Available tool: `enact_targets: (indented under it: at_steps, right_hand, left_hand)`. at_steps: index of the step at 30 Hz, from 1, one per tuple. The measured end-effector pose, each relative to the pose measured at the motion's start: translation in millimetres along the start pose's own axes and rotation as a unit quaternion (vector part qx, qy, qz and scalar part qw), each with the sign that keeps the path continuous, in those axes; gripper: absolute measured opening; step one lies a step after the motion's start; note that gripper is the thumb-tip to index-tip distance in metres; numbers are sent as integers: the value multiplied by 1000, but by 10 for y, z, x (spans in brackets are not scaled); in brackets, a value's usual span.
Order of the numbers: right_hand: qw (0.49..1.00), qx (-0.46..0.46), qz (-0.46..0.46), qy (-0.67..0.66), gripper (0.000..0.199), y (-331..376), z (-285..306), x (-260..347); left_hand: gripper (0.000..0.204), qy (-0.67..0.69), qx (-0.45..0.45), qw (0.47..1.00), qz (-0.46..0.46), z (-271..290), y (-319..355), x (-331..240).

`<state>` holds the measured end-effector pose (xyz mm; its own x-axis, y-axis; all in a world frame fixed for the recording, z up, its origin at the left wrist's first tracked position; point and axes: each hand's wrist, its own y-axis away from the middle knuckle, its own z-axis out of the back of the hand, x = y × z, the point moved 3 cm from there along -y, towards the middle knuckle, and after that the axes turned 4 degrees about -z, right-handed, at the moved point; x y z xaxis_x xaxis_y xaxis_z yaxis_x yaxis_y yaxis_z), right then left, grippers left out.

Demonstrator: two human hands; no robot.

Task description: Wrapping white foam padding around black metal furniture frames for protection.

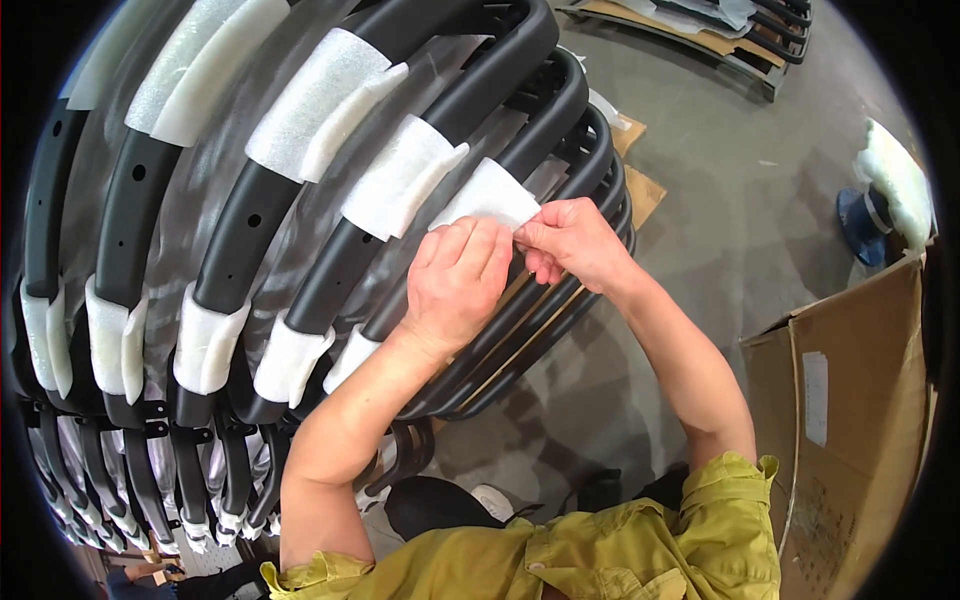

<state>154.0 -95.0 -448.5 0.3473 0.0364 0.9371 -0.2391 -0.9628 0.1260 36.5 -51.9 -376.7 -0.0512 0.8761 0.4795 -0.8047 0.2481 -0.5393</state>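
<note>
A white foam sheet (489,190) lies around a black metal tube (535,142), near the middle of the head view. My left hand (452,278) is closed over the sheet's near edge, fingers pressed together on it. At the sheet's right corner, my right hand (578,242) pinches the edge between thumb and fingers. Part of the tube beneath the foam and my left hand is hidden. To the left, similar tubes carry foam wraps, among them one wrap (398,172) beside my left hand and a larger wrap (312,105) farther left.
Stacked black tubes (545,325) extend below and right of my hands. A large cardboard box (850,420) stands at the right, with a blue container (862,228) and foam roll (893,180) beyond it. Another loaded rack (700,40) is at the far side. Lower left, a person's arm shows.
</note>
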Motion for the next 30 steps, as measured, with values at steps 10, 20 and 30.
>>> enact_targets:
  at_steps: [10, 20, 30]
  right_hand:
    - [980, 53, 58, -181, 21, -22, 2, -211]
    - [999, 9, 9, -39, 23, 54, -92, 217]
    - [988, -42, -5, -147, 26, -44, -207, 294]
  left_hand:
    - [30, 29, 73, 996, 34, -91, -41, 22]
    - [45, -1, 122, 959, 255, -93, -18, 37]
    - [30, 179, 19, 919, 352, 0, -41, 156]
